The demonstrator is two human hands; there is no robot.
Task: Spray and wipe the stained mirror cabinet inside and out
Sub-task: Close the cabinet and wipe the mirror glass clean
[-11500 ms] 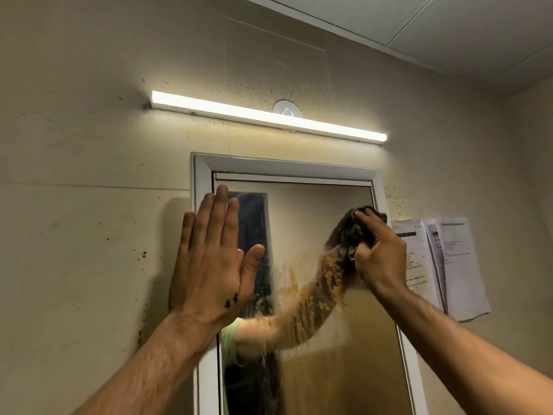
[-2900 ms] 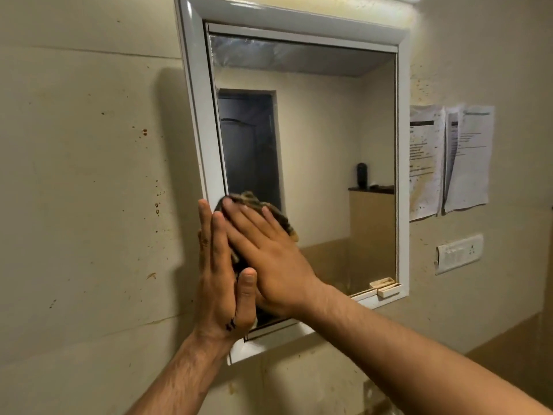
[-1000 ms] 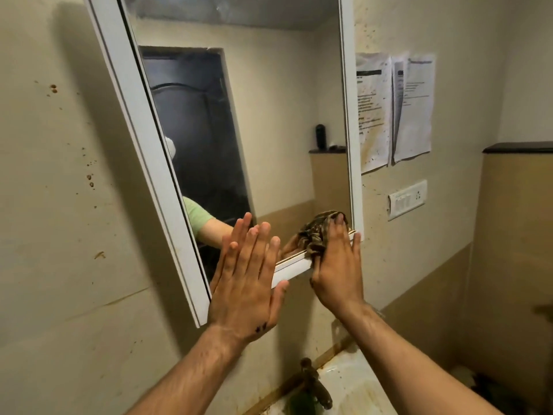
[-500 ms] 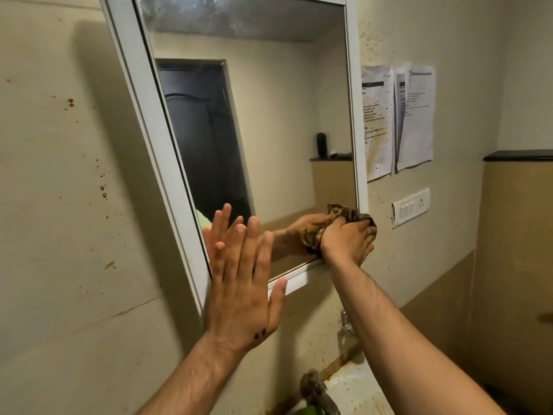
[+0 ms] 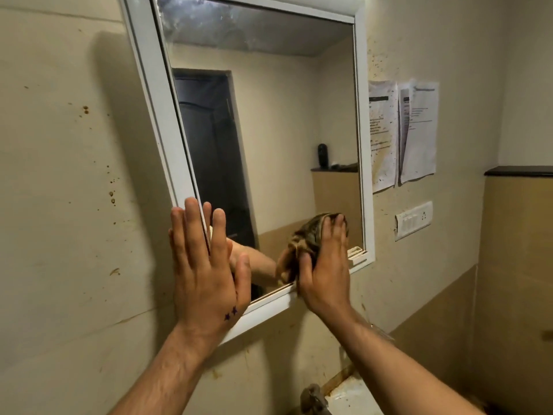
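This is a small bathroom or washroom. A white-framed mirror cabinet (image 5: 155, 115) hangs on a beige tiled wall (image 5: 59, 205) speckled with brown stains, above a tap (image 5: 311, 398) and the corner of a basin (image 5: 353, 393). To the right hang printed notices (image 5: 419, 130) and a switch plate (image 5: 414, 220). The mirror reflects a dark door (image 5: 209, 160).

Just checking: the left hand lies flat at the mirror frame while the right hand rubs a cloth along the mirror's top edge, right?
Not the top: the head view shows the right hand holding the cloth at the bottom edge of the mirror. The left hand lies flat at the frame.
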